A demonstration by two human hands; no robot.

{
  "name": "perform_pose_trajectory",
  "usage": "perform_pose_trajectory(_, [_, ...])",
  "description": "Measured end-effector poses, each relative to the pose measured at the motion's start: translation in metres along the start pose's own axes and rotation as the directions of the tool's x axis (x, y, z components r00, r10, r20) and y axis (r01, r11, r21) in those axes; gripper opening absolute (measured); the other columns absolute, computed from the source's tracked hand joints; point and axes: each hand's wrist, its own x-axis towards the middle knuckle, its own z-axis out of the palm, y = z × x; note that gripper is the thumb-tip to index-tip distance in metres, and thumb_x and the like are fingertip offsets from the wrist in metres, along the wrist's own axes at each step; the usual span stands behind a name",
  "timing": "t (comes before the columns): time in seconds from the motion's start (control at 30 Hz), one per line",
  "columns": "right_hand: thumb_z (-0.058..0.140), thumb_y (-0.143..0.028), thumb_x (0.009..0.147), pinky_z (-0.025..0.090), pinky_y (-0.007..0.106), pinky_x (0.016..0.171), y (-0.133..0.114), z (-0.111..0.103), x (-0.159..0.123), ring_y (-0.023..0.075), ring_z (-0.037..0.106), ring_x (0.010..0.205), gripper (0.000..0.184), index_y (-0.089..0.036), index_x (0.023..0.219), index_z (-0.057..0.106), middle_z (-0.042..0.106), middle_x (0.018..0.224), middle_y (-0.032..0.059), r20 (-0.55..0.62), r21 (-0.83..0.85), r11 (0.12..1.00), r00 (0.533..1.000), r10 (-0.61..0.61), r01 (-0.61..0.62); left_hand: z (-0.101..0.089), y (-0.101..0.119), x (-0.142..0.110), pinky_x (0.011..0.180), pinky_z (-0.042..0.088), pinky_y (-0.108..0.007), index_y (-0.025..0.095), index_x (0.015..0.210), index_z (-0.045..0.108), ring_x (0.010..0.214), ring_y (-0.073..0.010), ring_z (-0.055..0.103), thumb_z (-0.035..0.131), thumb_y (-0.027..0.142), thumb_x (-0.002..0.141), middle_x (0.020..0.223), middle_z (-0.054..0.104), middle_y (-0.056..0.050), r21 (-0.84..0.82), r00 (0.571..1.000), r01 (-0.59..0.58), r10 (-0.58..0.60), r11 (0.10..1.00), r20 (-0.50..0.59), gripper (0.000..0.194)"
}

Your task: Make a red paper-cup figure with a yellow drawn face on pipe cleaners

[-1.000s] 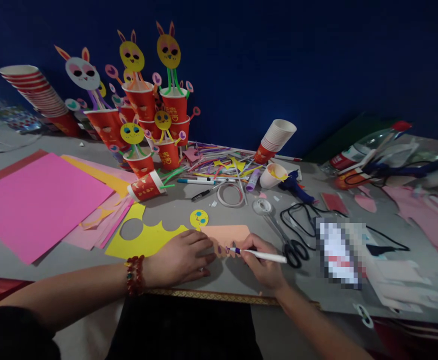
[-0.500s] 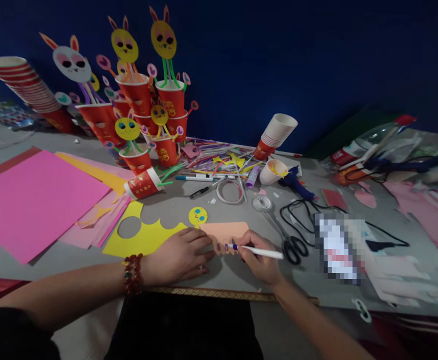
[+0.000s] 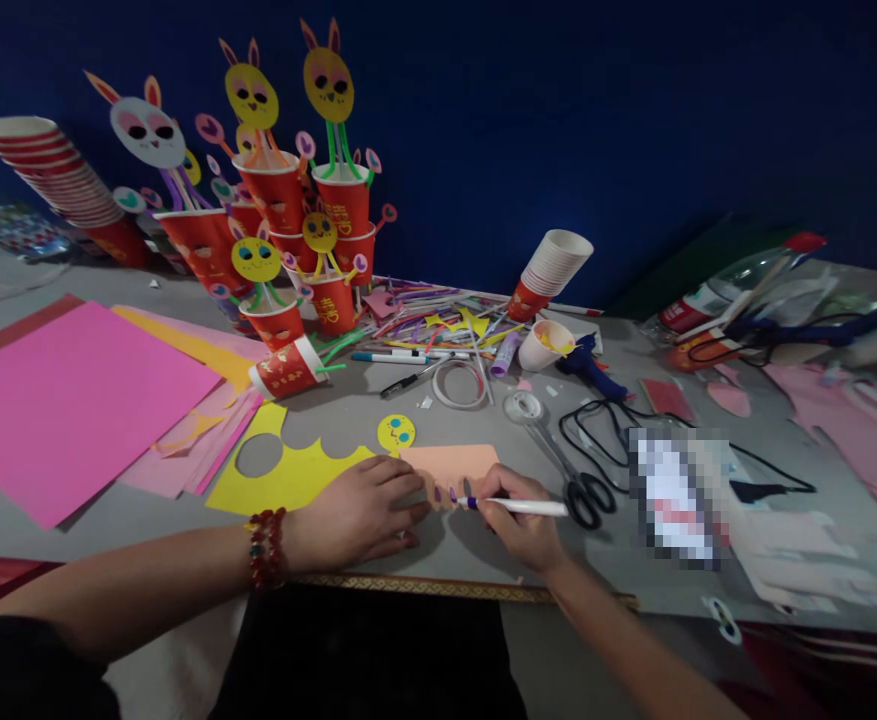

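A peach-coloured piece of paper [image 3: 449,461] lies near the table's front edge, with small purple marks along its lower part. My right hand [image 3: 520,515] is closed around a white marker [image 3: 535,507], whose purple tip end points left at the marks. Flat on the table, my left hand [image 3: 370,510] has its fingers stretched out against the paper's left edge. Beneath and left of that hand is a yellow sheet [image 3: 303,470] with round cutouts. A yellow paper disc [image 3: 396,433] with a drawn face sits just behind the paper.
Black-handled scissors [image 3: 584,495] and a tape roll [image 3: 523,405] lie to the right. Red paper cups [image 3: 269,195] with rabbit figures stand at the back left. Pink sheets [image 3: 78,400] are at the left, a blue glue gun [image 3: 595,370] behind the scissors. Straws [image 3: 438,305] are heaped at the back.
The marker tip has shifted slightly down and right on the peach paper, in my right hand. The purple mark beside it looks more filled in. My left hand stays put.
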Motion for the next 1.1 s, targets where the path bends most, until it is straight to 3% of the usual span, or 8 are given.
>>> perform_pose_trajectory(0.3, [0.053, -0.021, 0.081, 0.033, 0.024, 0.048, 0.0018, 0.001, -0.0011, 0.0121, 0.044, 0.047, 0.015, -0.023, 0.066, 0.053, 0.051, 0.052, -0.0053, -0.037, -0.006, 0.999, 0.998, 0.052, -0.052, -0.0012, 0.0005, 0.0007, 0.101, 0.047, -0.042, 0.019, 0.113, 0.065, 0.116, -0.0277, 0.056, 0.058, 0.041, 0.097, 0.125, 0.063, -0.009, 0.011, 1.0, -0.002, 0.003, 1.0, -0.007, 0.029])
perform_pose_trajectory(0.8, [0.052, -0.019, 0.079, 0.033, 0.024, 0.048, -0.0011, -0.0004, -0.0013, 0.0113, 0.043, 0.046, 0.016, -0.023, 0.063, 0.049, 0.049, 0.051, -0.0059, -0.009, 0.002, 1.0, 1.0, 0.012, -0.012, 0.0001, 0.0003, 0.0005, 0.101, 0.047, -0.042, 0.019, 0.116, 0.066, 0.116, -0.0272, 0.056, 0.057, 0.042, 0.097, 0.126, 0.063, -0.009, 0.011, 1.0, -0.001, 0.001, 1.0, -0.005, 0.031])
perform_pose_trajectory(0.97, [0.054, -0.019, 0.077, 0.033, 0.024, 0.047, -0.0024, 0.0002, -0.0002, 0.0113, 0.042, 0.046, 0.016, -0.023, 0.062, 0.051, 0.049, 0.05, -0.0058, -0.016, 0.017, 0.999, 0.999, 0.038, -0.038, 0.0005, 0.0, 0.0003, 0.101, 0.047, -0.042, 0.019, 0.116, 0.065, 0.116, -0.0271, 0.056, 0.059, 0.041, 0.096, 0.125, 0.063, -0.01, 0.012, 1.0, -0.004, 0.004, 1.0, -0.014, 0.031])
perform_pose_trajectory(1.1, [0.055, -0.021, 0.079, 0.035, 0.024, 0.047, -0.0012, -0.0001, -0.0022, 0.0121, 0.045, 0.047, 0.015, -0.023, 0.065, 0.053, 0.053, 0.051, -0.0048, -0.087, 0.095, 0.99, 0.99, 0.112, -0.104, 0.0016, -0.0003, -0.0004, 0.102, 0.046, -0.043, 0.019, 0.116, 0.065, 0.116, -0.0274, 0.056, 0.058, 0.041, 0.096, 0.125, 0.063, -0.01, 0.007, 1.0, -0.004, 0.004, 1.0, -0.016, 0.03])
